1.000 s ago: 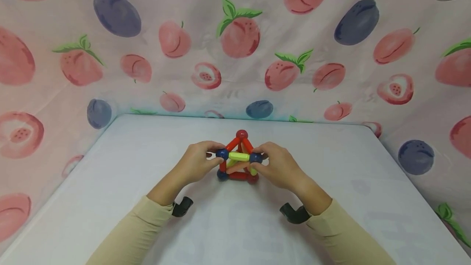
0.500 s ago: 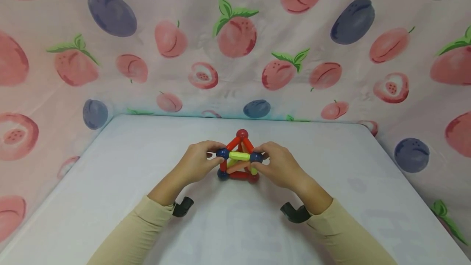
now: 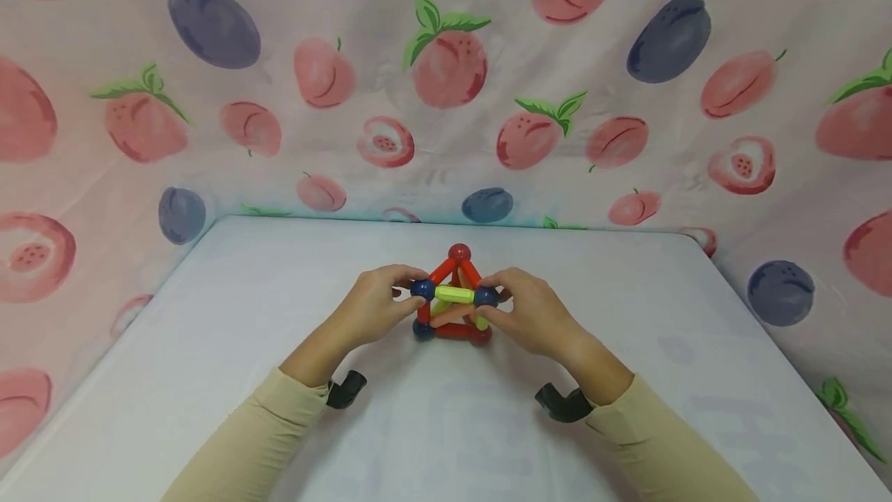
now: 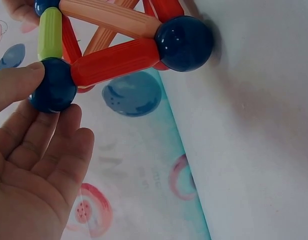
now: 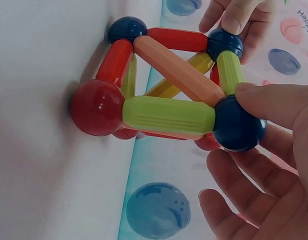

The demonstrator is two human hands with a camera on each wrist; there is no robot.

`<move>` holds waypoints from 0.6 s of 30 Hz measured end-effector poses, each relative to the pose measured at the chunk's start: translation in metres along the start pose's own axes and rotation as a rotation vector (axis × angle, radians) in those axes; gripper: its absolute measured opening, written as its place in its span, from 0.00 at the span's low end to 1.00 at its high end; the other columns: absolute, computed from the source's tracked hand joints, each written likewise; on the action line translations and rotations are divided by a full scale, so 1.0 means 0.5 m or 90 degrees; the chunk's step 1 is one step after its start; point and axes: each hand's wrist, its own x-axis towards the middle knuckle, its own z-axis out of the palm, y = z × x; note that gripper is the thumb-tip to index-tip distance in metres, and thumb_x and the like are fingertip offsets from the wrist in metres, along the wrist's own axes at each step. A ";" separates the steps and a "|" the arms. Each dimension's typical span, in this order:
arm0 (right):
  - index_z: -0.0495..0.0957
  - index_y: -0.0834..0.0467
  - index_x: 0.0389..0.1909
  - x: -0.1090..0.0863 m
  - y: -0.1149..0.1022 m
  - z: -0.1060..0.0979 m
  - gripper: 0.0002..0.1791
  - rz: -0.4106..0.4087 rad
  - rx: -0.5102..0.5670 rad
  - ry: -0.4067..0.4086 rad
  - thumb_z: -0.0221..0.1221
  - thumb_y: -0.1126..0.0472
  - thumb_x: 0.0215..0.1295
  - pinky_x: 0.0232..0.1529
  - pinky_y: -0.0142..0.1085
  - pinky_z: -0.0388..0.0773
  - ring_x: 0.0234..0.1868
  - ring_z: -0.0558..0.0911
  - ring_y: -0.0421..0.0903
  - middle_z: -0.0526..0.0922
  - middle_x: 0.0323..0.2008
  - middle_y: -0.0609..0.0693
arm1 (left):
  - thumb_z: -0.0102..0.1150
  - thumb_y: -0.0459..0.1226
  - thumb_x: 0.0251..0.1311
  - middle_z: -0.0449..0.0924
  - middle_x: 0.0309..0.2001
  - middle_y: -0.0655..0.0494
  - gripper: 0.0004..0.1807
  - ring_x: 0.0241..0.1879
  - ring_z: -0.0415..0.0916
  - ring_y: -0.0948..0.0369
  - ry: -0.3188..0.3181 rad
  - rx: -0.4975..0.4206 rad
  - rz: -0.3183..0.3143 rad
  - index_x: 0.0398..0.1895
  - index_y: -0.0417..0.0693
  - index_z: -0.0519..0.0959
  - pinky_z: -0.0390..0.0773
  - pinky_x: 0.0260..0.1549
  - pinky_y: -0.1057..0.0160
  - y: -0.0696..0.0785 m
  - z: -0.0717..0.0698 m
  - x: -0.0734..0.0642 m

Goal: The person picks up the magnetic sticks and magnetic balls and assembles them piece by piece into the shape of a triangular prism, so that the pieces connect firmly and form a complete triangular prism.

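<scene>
A frame of magnetic rods and balls [image 3: 454, 331] stands on the table between the two hands. My left hand [image 3: 376, 304] pinches its upper left blue ball [image 4: 53, 86] between thumb and fingers. On the other side, my right hand [image 3: 530, 312] pinches the upper right blue ball [image 5: 239, 124]. A yellow-green rod [image 3: 454, 295] links these two balls. Red rods rise behind them to a red ball [image 3: 459, 253]. Below, a blue ball [image 3: 423, 329] and a red ball [image 5: 97, 107] rest on the table, and an orange rod [image 5: 179, 70] crosses the front face diagonally.
The white table [image 3: 230, 347] stretches out around the frame. Behind it hangs a cloth [image 3: 390, 84] printed with peaches and plums. A black wrist mount [image 3: 346, 390] sits at the left cuff and another black mount [image 3: 563, 403] at the right cuff.
Both hands keep their pinch on the two upper blue balls. The frame has barely shifted; the head view swings slightly.
</scene>
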 end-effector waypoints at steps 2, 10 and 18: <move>0.79 0.58 0.57 -0.001 0.003 0.001 0.22 -0.001 0.001 -0.002 0.69 0.57 0.63 0.42 0.38 0.81 0.47 0.78 0.48 0.80 0.51 0.52 | 0.65 0.33 0.64 0.83 0.51 0.51 0.18 0.52 0.79 0.53 -0.003 0.004 0.004 0.56 0.42 0.81 0.77 0.54 0.48 -0.002 0.000 0.001; 0.78 0.57 0.57 0.000 0.011 0.004 0.22 -0.010 -0.006 0.003 0.69 0.57 0.64 0.43 0.39 0.82 0.47 0.79 0.48 0.80 0.52 0.52 | 0.66 0.34 0.63 0.83 0.50 0.52 0.18 0.51 0.79 0.55 0.001 0.024 0.017 0.56 0.43 0.81 0.79 0.53 0.51 -0.006 0.004 0.002; 0.76 0.59 0.62 -0.012 0.020 -0.005 0.27 -0.035 -0.011 0.010 0.68 0.55 0.64 0.43 0.40 0.82 0.48 0.80 0.49 0.79 0.56 0.55 | 0.69 0.39 0.62 0.80 0.56 0.47 0.26 0.55 0.77 0.49 -0.008 0.063 0.030 0.63 0.43 0.77 0.79 0.53 0.49 -0.003 -0.007 -0.013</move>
